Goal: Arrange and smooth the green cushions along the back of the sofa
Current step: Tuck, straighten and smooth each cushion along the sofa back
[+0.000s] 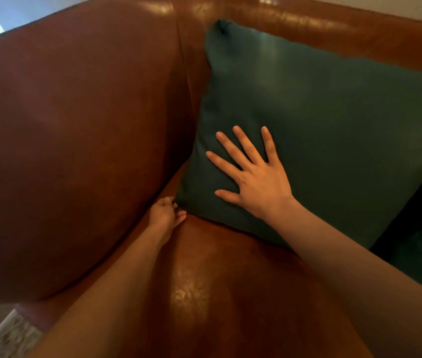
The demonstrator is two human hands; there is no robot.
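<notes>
Head view. Cushion (321,120): green, propped upright against the sofa (75,125) back, in the corner beside the armrest, lower edge on the seat. Right hand (252,177): flat on the cushion's lower front, fingers straight and spread. Left hand (167,214): at the cushion's bottom-left corner, fingers curled round it. Second green cushion (421,241): partly seen, right of the first.
</notes>
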